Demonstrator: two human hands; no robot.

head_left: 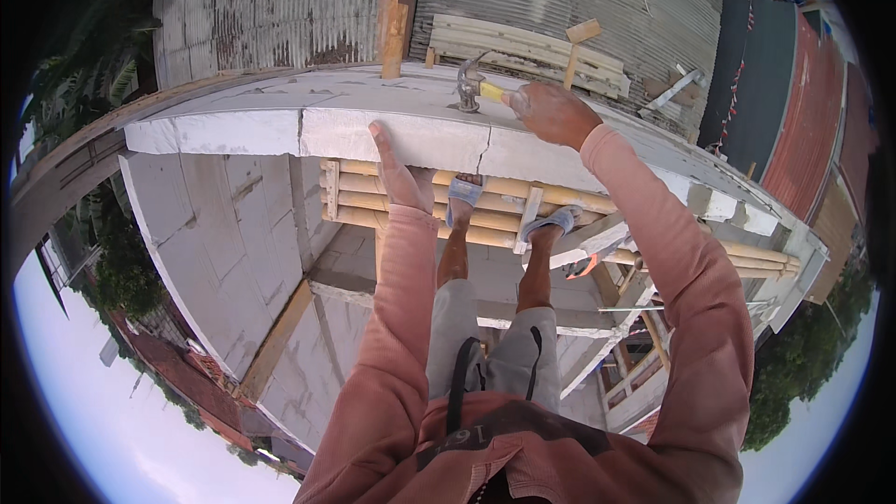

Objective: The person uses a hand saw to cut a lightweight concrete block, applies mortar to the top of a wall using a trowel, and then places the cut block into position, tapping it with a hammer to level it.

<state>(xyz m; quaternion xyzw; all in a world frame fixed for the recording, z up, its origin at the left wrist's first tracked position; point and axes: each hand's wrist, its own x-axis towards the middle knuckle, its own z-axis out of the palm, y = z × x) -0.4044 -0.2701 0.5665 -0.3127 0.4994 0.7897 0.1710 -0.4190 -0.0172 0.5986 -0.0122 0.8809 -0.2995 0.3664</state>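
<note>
My right hand (553, 115) is closed round the yellow handle of a claw hammer (469, 89). The hammer's metal head is at the top of a white lightweight-concrete block (341, 135) in the wall's upper row. Against that block's near face rests my left hand (404, 173), one finger stretched up along it and the others partly out of sight. A narrow dark crack or joint runs down the white face just right of my left hand, below the hammer.
My sandalled feet stand on bamboo poles (485, 205) forming a scaffold below the wall top. Beyond the wall lie corrugated roofs (560, 0), a wooden post (394, 37) and a stack of pale boards (532, 56). An orange-handled tool (582, 267) is by my right foot. Block walls (219, 224) drop away below.
</note>
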